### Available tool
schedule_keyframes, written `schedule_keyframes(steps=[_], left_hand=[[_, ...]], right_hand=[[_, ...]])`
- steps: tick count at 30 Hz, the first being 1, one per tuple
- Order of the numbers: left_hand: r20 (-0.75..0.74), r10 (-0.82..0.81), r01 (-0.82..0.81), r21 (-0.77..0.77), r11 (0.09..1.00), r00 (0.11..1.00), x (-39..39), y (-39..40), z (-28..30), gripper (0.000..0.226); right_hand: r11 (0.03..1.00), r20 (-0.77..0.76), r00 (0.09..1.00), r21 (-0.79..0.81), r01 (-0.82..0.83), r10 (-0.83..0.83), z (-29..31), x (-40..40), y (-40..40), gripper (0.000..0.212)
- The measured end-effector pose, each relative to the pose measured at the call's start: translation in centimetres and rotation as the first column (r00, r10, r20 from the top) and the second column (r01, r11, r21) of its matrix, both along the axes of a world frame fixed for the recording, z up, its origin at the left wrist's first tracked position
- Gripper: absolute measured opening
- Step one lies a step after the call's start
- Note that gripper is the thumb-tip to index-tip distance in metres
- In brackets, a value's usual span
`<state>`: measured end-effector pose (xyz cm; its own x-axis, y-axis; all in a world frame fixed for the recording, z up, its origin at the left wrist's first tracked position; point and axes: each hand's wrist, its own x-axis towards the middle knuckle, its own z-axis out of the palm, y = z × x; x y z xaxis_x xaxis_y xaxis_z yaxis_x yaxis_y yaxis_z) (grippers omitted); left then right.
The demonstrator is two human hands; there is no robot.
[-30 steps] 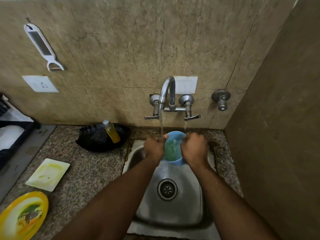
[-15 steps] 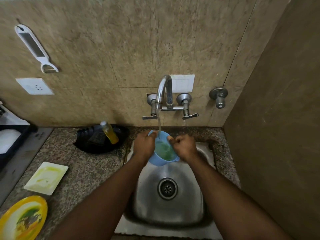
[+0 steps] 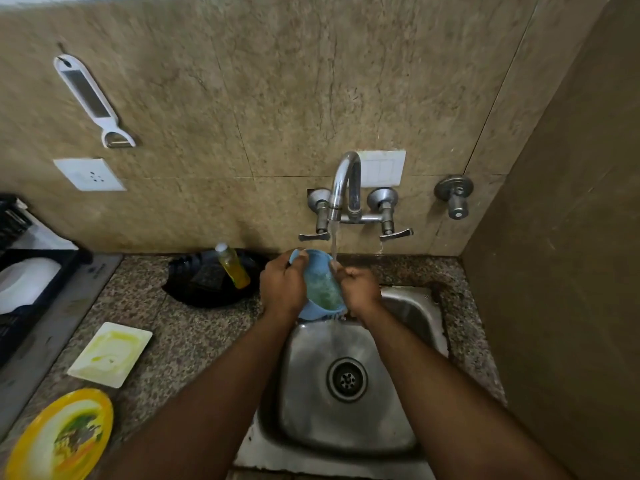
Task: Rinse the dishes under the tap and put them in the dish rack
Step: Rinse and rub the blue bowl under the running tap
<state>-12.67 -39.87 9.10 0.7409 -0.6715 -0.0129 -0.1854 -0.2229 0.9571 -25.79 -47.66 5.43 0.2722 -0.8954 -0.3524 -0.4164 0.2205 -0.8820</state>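
Observation:
A light blue cup (image 3: pixel 320 284) with a greenish film inside is tilted over the back of the steel sink (image 3: pixel 412 306). My left hand (image 3: pixel 282 284) grips its left side and rim. My right hand (image 3: pixel 360 287) holds its right side. Water runs from the chrome tap (image 3: pixel 344 181) down onto the cup's right rim and my right fingers. A soiled white square plate (image 3: pixel 110 353) and a soiled yellow round plate (image 3: pixel 60 436) lie on the counter at the left. The black dish rack (image 3: pixel 33 289) stands at the far left with a white dish in it.
A black tray (image 3: pixel 207 282) behind the counter holds a yellow soap bottle (image 3: pixel 232 266) and a dark scrubber. A peeler (image 3: pixel 91 102) hangs on the wall above a socket (image 3: pixel 88 174). A brown wall closes the right side.
The cup has tipped further toward me and shifted a little left under the stream. Both hands have turned with it. The view has also swung slightly.

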Motion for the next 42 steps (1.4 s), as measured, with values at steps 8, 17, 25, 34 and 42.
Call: schedule_keyframes(steps=[8, 17, 25, 34, 42], left_hand=[[-0.547, -0.048, 0.097, 0.061, 0.993, 0.836, -0.8, 1.4, -3.2, 0.042], [-0.458, -0.026, 0.027, -0.005, 1.000, 0.889, -4.2, -0.4, -5.3, 0.020], [-0.129, -0.130, 0.153, 0.182, 0.971, 0.983, -3.8, -0.4, -3.5, 0.018], [-0.169, 0.176, -0.123, 0.285, 0.951, 0.970, -3.3, -0.5, -3.1, 0.024], [-0.029, -0.087, 0.090, 0.483, 0.871, 0.996, -2.4, -0.1, -2.7, 0.024]], right_hand=[[0.979, -0.144, 0.968, 0.051, -0.199, 0.204, 4.0, -3.4, 0.5, 0.032], [0.411, -0.812, 0.506, -0.371, -0.833, 0.291, 2.4, -7.9, 4.0, 0.059], [0.321, -0.807, 0.407, -0.284, -0.903, 0.429, -1.8, -7.2, 3.0, 0.043], [0.383, -0.851, 0.436, -0.314, -0.869, 0.293, -3.8, -4.5, 4.2, 0.032], [0.394, -0.612, 0.617, -0.475, -0.787, 0.494, -6.0, -6.1, 5.6, 0.024]])
